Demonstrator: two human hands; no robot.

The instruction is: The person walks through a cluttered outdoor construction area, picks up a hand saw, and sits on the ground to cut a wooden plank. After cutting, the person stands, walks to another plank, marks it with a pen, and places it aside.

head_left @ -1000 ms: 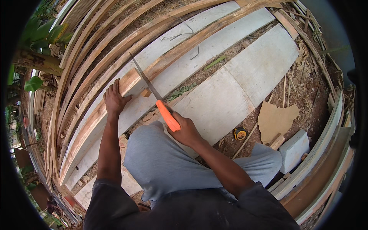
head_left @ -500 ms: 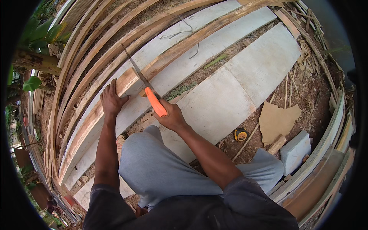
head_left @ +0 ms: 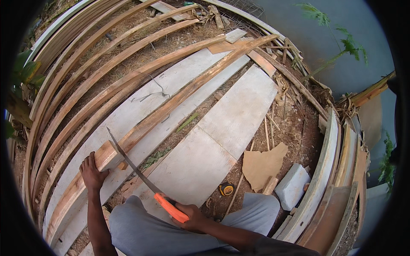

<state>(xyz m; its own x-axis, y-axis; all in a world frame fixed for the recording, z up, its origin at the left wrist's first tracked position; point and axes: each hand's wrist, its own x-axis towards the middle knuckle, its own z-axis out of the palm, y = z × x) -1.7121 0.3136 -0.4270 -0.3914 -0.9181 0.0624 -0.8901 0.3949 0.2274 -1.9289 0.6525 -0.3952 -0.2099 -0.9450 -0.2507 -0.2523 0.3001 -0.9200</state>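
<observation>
Saw [head_left: 147,182], one, clasped in right hand [head_left: 191,216], one beam [head_left: 71,195] gripped by left hand [head_left: 92,174]

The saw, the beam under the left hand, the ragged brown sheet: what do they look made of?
The saw blade: likely metal, thin, grey and dull. Its handle: probably plastic, evenly bright orange. The beam under the left hand: wood, seemingly unfinished, with brown streaks along it. The brown sheet: perhaps cardboard, matt and ragged, though thin board is possible.

trousers [head_left: 156,237]: pale blue-grey, soft cloth, loose, creased | right sleeve [head_left: 284,246]: near-black, plain | forearms [head_left: 97,226]: bare, slender | left hand [head_left: 92,174], right hand [head_left: 192,217]: ungloved
</observation>
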